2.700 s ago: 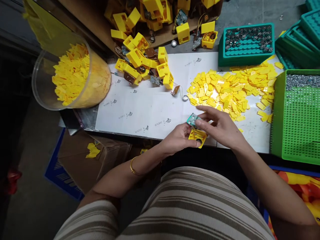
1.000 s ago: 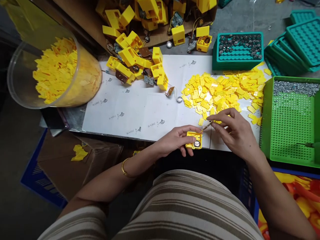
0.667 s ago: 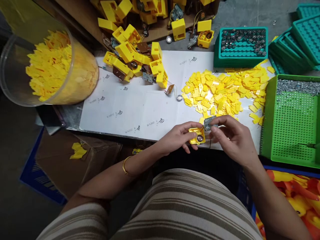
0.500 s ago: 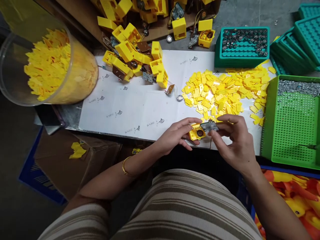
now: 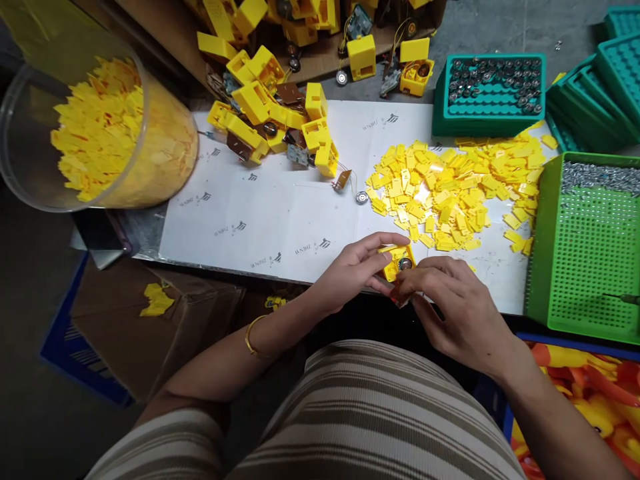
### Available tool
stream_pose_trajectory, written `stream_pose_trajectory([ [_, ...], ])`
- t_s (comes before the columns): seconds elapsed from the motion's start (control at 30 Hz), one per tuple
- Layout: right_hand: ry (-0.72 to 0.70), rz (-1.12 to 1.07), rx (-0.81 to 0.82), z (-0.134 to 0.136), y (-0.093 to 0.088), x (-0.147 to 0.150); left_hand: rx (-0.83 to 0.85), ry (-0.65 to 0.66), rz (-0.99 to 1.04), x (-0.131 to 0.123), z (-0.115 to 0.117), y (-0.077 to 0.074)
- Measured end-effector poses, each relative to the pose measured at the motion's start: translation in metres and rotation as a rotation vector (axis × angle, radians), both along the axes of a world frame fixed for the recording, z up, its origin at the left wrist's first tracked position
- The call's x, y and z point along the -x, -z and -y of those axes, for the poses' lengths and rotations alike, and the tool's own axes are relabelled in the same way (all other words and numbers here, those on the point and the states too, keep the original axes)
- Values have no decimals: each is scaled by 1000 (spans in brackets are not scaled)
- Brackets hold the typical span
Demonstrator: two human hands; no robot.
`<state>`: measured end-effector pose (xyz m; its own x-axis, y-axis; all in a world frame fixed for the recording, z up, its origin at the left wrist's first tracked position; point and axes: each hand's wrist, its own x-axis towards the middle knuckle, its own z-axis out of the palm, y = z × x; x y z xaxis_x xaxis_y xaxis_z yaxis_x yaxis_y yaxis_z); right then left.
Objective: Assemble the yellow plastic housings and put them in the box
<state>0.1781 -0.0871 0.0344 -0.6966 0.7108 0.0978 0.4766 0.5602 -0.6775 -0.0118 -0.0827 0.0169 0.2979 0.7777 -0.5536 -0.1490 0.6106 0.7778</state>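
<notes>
A small yellow plastic housing with a round metal part inside sits at the near edge of the white sheet. My left hand grips it from the left, thumb and fingers curled around it. My right hand is closed against its near right side, fingertips pinched on a small part that I cannot make out. A heap of small flat yellow pieces lies just beyond both hands.
A clear tub of yellow pieces stands at far left. Yellow housings with wired boards are piled at the back. A teal tray of metal parts and a green perforated basket with screws stand at right.
My right hand brought the small circuit board down from above the housing and now presses at the housing's near side; the board is no longer visible. My left hand kept its hold.
</notes>
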Motion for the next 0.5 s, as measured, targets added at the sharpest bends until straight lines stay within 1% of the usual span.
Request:
stream_pose_trajectory([
  [0.13, 22, -45, 33, 2, 2, 2, 4, 17, -21, -3, 0, -3],
  [0.27, 56, -64, 37, 4, 4, 4, -7, 28, 18, -3, 1, -3],
  [0.33, 96, -93, 35, 6, 4, 3, -36, 15, 15, -3, 3, -2],
  [0.43, 184, -158, 23, 7, 4, 0, -118, -12, -46, -5, 5, -2],
  [0.5, 222, -159, 8, 7, 4, -2, -137, -8, -61, -7, 6, -3],
])
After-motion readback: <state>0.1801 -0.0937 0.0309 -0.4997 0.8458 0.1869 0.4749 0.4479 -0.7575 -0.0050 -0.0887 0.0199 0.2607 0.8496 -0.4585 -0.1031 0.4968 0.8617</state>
